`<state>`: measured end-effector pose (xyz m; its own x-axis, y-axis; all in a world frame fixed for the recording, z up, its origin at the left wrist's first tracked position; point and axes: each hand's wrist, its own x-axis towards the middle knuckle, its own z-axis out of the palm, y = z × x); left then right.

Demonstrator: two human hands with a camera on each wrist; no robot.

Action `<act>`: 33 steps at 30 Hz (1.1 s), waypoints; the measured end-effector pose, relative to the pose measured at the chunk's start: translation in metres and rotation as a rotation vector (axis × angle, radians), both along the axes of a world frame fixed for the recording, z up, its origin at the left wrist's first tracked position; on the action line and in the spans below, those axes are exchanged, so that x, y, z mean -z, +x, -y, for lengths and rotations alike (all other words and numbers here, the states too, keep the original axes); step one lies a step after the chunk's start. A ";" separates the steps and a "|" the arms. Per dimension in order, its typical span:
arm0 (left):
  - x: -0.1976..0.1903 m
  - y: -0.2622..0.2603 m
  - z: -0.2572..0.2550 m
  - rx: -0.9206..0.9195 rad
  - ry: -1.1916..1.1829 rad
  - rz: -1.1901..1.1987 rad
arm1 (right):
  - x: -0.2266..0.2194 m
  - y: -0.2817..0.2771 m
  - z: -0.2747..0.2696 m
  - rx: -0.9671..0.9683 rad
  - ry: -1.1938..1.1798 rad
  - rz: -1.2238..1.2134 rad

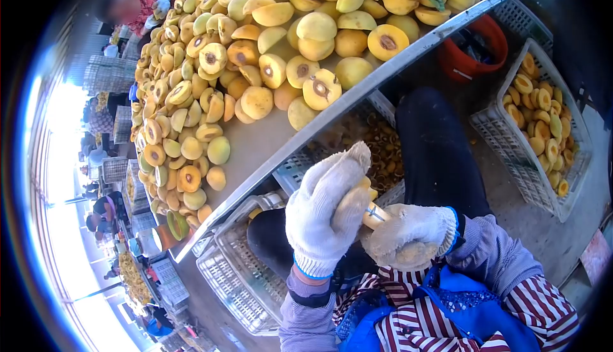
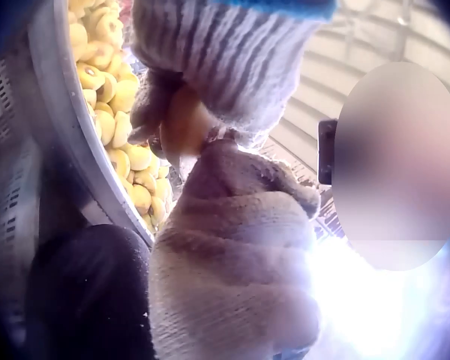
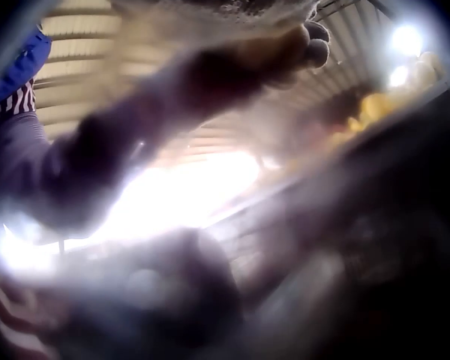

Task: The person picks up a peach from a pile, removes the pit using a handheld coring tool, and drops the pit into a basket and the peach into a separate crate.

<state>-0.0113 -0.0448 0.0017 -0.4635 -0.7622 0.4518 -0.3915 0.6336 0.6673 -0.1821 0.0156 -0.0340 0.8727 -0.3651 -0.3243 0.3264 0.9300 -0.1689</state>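
My gloved left hand (image 1: 322, 214) is raised in front of my lap, with the thumb and fingers around a piece of yellow peach (image 1: 370, 191). In the left wrist view this peach (image 2: 186, 124) looks orange and blurred. My right hand (image 1: 408, 237), in a soiled white knit glove, grips a small tool with a pale shaft (image 1: 375, 215). The tool points at the peach, close to my left thumb; its tip is hidden. Beyond the hands, halved yellow peaches (image 1: 255, 101) are heaped on a metal-edged table (image 1: 258, 154). The right wrist view is mostly blurred.
A white crate (image 1: 511, 154) of peach halves stands on the floor at right, near a red bucket (image 1: 476, 48). Below the table edge lie many small brown pieces (image 1: 383, 151). Another crate (image 1: 246, 269) is beside my left leg. Other people work along the far left.
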 end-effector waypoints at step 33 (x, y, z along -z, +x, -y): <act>0.020 0.102 -0.041 -0.775 0.470 -0.579 | -0.011 0.008 -0.007 0.163 -0.105 0.107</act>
<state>0.0902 -0.0035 -0.0187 0.4106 -0.9112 0.0327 -0.1228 -0.0198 0.9922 -0.1739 0.0226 -0.0227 0.8268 -0.5310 -0.1855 0.4923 0.8427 -0.2181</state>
